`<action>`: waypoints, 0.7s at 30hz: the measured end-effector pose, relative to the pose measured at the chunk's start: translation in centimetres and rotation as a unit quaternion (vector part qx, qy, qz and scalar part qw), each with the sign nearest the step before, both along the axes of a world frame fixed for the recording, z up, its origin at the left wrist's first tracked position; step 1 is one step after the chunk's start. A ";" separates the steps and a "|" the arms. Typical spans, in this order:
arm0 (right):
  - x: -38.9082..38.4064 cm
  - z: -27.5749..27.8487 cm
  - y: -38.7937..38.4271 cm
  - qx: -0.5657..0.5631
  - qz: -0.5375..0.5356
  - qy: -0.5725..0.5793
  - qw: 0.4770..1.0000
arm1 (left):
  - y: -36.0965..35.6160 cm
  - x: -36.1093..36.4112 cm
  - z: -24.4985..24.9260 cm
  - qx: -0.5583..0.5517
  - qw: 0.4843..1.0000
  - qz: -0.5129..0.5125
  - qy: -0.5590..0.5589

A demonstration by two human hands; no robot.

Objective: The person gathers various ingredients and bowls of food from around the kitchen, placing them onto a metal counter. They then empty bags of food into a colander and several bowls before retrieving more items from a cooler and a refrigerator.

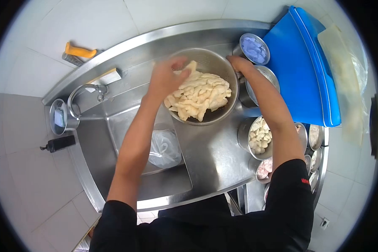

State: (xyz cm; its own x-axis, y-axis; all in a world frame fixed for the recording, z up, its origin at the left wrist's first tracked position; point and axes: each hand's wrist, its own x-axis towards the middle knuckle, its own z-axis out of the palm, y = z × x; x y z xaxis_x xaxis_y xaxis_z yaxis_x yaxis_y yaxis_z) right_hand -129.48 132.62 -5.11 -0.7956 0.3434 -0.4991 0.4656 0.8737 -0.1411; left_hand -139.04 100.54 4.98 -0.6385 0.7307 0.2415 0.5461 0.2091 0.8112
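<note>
A large steel bowl [235,90] stands on the counter beside the sink, heaped with pale yellow, floppy food pieces [203,94] whose kind I cannot make out. Over the bowl's left side hovers my left hand [169,74], slightly blurred, with thumb and fingers apart and nothing visible in them. One piece of the food sticks up just right of its fingers. At the bowl's upper right edge, my right hand [239,64] grips the rim; part of its fingers is hidden from view.
Left lies the sink [92,155] with a faucet [73,101] and a clear plastic bag [164,149]. Near my right arm stand a pot of pale chunks [260,136], a pot of pinkish pieces [264,168], a lidded-looking pot [252,94], a purple-filled container [254,48] and a blue bag [298,71].
</note>
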 end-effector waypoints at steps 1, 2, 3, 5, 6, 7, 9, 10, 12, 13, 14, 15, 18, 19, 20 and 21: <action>0.5 -0.4 -0.1 -0.079 -0.054 0.021 0.995 | 0.6 -1.5 -0.4 -0.002 1.000 0.003 0.002; 0.7 0.8 -0.8 -0.079 -0.052 0.024 0.995 | 0.8 -3.7 -1.4 0.019 0.996 0.084 -0.015; 0.8 2.9 -2.2 -0.080 -0.071 0.000 0.994 | 0.6 -5.7 -2.6 0.040 0.985 0.163 -0.033; 1.1 3.6 -2.5 -0.079 -0.095 -0.021 0.992 | -0.1 -8.3 -4.9 -0.152 0.972 0.173 0.055; 1.0 2.4 -1.6 -0.049 -0.026 -0.037 0.998 | -0.6 -9.9 -7.4 -0.146 0.973 0.167 0.057; 1.3 1.8 -0.9 -0.019 0.040 -0.054 0.998 | -1.1 -11.6 -10.7 -0.143 0.969 -0.003 0.201; 2.1 5.2 -2.6 0.007 0.080 -0.124 0.989 | -1.1 -13.3 -13.4 -0.124 0.914 -0.184 0.340; 2.4 6.5 -3.6 0.028 0.132 -0.195 0.971 | -1.3 -13.1 -14.1 -0.162 0.921 -0.145 0.322; 2.7 5.8 -3.8 0.064 0.121 -0.130 0.982 | -1.9 -12.2 -14.0 -0.196 0.925 -0.109 0.306; 2.6 5.3 -3.8 0.100 0.119 -0.063 0.986 | -2.4 -11.7 -13.7 -0.209 0.942 -0.045 0.258; 1.5 3.2 -2.2 0.142 0.103 0.021 0.984 | -2.7 -11.5 -13.0 -0.222 0.952 0.017 0.208; 0.9 1.3 -0.9 0.180 0.083 0.103 0.975 | -3.0 -11.8 -12.5 -0.172 0.966 0.096 0.165; 2.8 10.2 -4.5 0.141 -0.062 0.348 0.925 | -3.7 -12.0 -8.7 -0.085 0.984 0.140 0.077; 3.1 11.6 -5.2 0.075 -0.117 0.386 0.912 | -2.9 -11.3 -6.9 -0.093 0.990 0.104 0.025; 2.5 10.8 -4.8 -0.044 -0.130 0.441 0.887 | -2.1 -10.3 -5.3 -0.102 0.992 0.070 -0.026; 2.6 10.5 -5.9 -0.061 -0.144 0.489 0.858 | -1.2 -9.0 -4.0 -0.102 0.993 0.049 -0.026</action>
